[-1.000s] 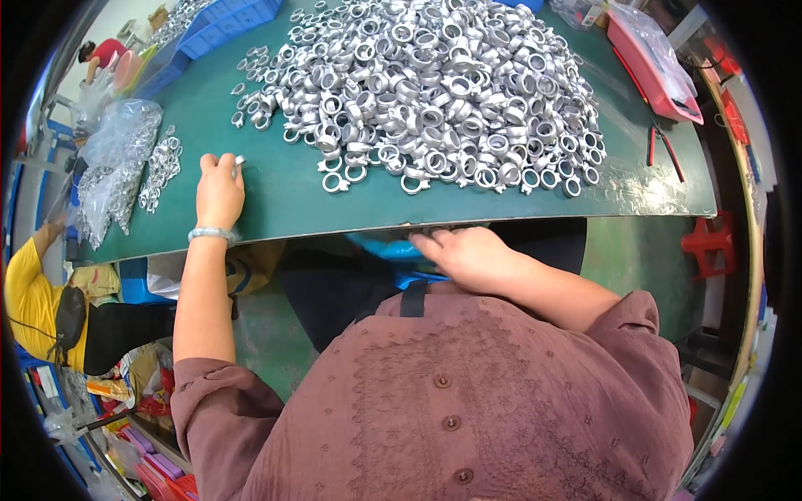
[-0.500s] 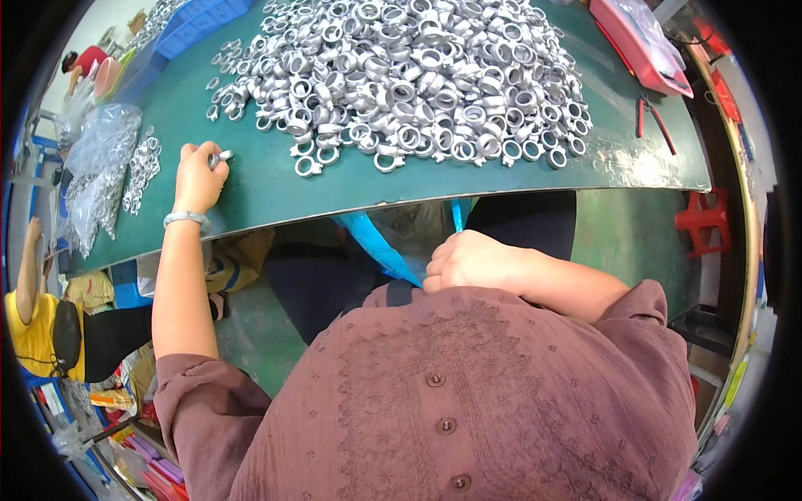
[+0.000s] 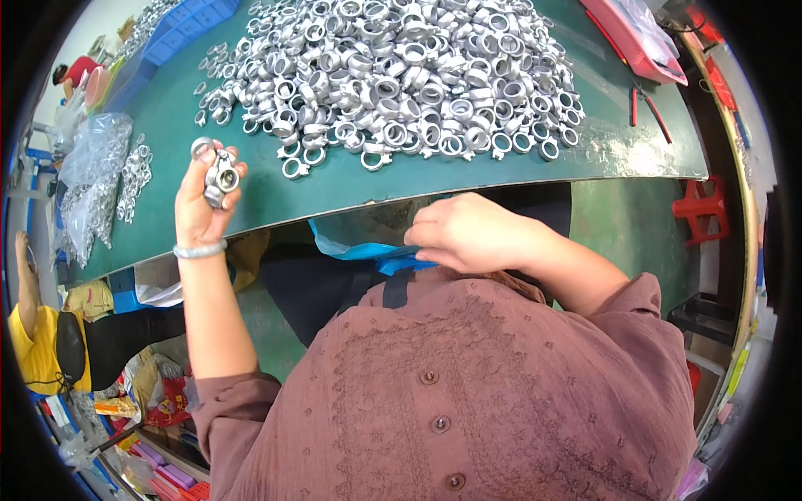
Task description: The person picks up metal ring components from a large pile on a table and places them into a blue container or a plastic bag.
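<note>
A green surface (image 3: 288,196) spans the room, its front edge facing the wearer. At far left, beside it, is a person in yellow (image 3: 33,338). On its left end lie a clear bag (image 3: 93,163) of metal bits and, just beside it, a small pile (image 3: 134,179) of similar bits. Blue bins (image 3: 177,37) stand farther back. Next comes the left hand (image 3: 205,192), raised over the surface, its grip clasping several metal rings (image 3: 225,177), one up by the thumb. A big heap (image 3: 401,79) of like rings covers the middle. Below the front edge, a blue bag (image 3: 359,250) sits at the lap; the right hand (image 3: 472,230) curls at its rim, but the fingertips are partly hidden, so I cannot tell whether that grip is closed on it. At right are a pink tray (image 3: 632,46), red-handled pliers (image 3: 655,116) near it, and a red stool (image 3: 698,209) beyond the surface.
</note>
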The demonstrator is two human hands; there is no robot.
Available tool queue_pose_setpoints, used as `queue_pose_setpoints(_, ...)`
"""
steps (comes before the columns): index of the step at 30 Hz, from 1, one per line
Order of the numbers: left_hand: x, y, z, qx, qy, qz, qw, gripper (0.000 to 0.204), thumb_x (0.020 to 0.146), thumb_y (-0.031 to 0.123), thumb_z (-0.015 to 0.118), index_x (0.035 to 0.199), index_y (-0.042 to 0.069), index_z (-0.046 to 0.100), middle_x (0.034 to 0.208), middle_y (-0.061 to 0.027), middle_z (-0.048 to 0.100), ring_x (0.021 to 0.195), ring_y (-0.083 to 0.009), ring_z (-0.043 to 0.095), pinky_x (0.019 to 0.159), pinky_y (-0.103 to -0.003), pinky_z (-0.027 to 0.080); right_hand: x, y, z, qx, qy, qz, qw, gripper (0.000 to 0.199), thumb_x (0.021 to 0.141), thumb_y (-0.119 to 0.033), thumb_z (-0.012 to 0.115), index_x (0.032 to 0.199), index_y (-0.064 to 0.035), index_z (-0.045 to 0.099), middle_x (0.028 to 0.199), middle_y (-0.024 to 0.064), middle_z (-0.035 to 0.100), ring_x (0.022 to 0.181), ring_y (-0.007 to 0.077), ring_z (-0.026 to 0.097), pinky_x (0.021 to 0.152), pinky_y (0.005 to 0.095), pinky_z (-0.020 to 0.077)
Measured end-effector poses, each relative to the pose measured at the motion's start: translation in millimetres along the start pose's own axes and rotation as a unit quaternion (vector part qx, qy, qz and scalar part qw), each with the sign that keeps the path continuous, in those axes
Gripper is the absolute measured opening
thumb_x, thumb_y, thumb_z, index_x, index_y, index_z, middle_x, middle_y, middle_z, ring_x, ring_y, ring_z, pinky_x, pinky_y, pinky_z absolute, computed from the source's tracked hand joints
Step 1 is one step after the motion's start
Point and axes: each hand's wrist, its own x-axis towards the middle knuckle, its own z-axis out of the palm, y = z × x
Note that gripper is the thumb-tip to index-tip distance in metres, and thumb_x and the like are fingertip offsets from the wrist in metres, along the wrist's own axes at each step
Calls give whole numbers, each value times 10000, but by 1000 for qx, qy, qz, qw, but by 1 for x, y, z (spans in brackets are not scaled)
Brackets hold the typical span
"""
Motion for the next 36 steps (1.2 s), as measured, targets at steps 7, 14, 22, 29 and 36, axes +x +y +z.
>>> queue_pose_setpoints(7, -56, -54, 76, -350, -184, -144, 907, 210, 842, 202, 523, 1002, 68, 492, 1032, -140, 428, 781, -240, 500, 362, -205, 430, 40, -12, -20, 126, 256, -23, 958, 361, 768, -116, 637, 1105, -43, 528, 911, 75, 541, 664, 161, 543, 588, 267, 457)
queue_pose_setpoints(14, -66, -65, 98, -315, -123, -203, 919, 192, 867, 215, 488, 996, 73, 483, 897, -95, 518, 670, -175, 542, 384, -203, 408, 53, -8, -16, 282, 177, 11, 943, 497, 773, -148, 659, 1213, -45, 451, 978, 50, 509, 641, 79, 489, 577, 230, 440)
queue_pose_setpoints(22, -60, -79, 99, -303, -143, -239, 911, 329, 863, 236, 455, 1123, 34, 464, 975, -145, 565, 791, -285, 546, 420, -228, 416, 65, -5, -28, 510, 83, 153, 842, 254, 856, -131, 565, 1060, 19, 549, 848, 43, 593, 631, 72, 563, 562, 212, 471)
queue_pose_setpoints(29, -60, -79, 103, -324, -160, -249, 898, 334, 842, 241, 508, 1100, 33, 465, 972, -121, 550, 763, -264, 591, 432, -236, 438, 68, 3, -20, 507, 122, 150, 840, 121, 824, -97, 579, 889, 4, 583, 784, 40, 620, 644, 69, 573, 545, 196, 465)
queue_pose_setpoints(36, -54, -78, 102, -374, -201, -246, 871, 397, 835, 265, 509, 1118, -12, 489, 1051, -134, 525, 798, -255, 584, 475, -228, 439, 65, -1, -18, 670, 246, 187, 675, 151, 838, -76, 546, 972, -12, 572, 821, 55, 624, 599, 55, 553, 473, 158, 414)
